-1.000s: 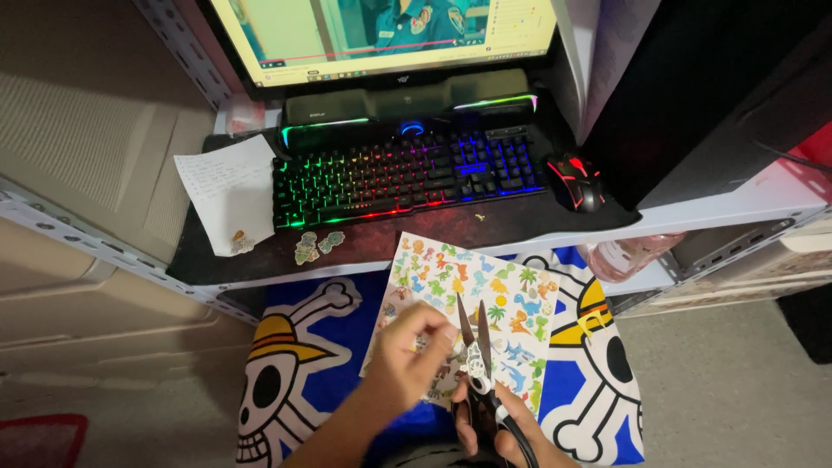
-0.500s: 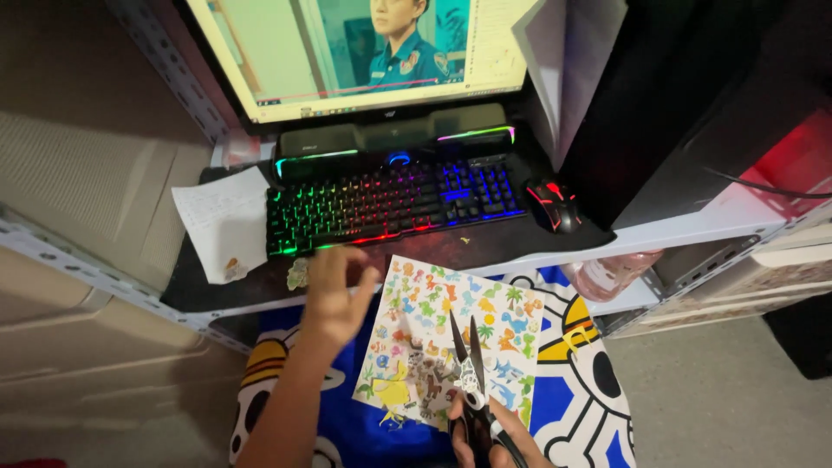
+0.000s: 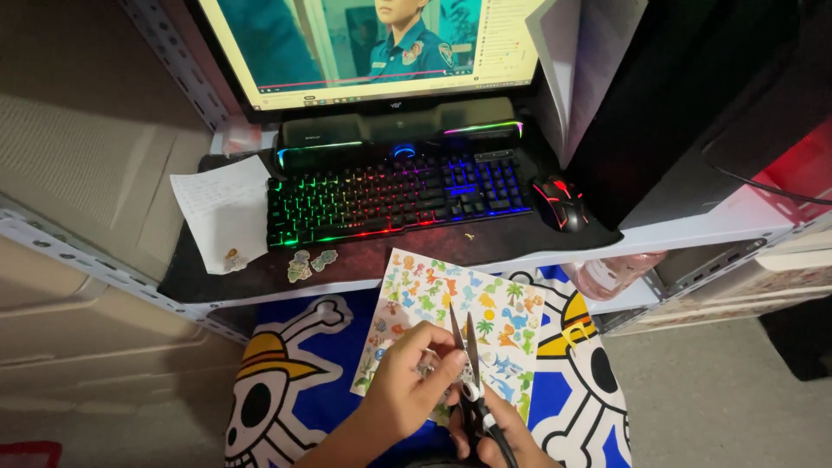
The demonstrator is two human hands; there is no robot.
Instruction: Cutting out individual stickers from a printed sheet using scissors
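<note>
Scissors (image 3: 466, 360), one pair, are held by the right hand (image 3: 498, 433) at the bottom edge of the view, blades slightly parted and pointing toward twelve o'clock; the fingers are wrapped about the handles. One sticker sheet (image 3: 455, 316), pale and crowded with small dinosaur and palm-tree figures in green, blue and orange, lies tilted beneath the blades, on a blue cloth (image 3: 334, 364) printed with skull-and-crossbones figures in straw hats, of which three are partly seen. The left hand (image 3: 407, 390) is closed on a small piece at the sheet's lower edge, fingers pinched narrow just beside the blades; what the piece shows cannot be told.

At twelve o'clock from the hands, a dark shelf (image 3: 364, 256) carries one keyboard (image 3: 394, 195) lit in rainbow colours, one black mouse (image 3: 559, 201) with red lights at its two o'clock end, and one white paper note (image 3: 221, 208) at ten o'clock. Two cut-out stickers (image 3: 310, 263) lie near the shelf's front edge, and a third small one (image 3: 232, 258) rests on the note's lower corner. Bare shelf surface is left between the keyboard and the front edge. One monitor (image 3: 373, 48) stands behind, a long black speaker bar (image 3: 399, 130) below it. A pink plastic container (image 3: 615, 269) is tucked under the shelf at two o'clock.
</note>
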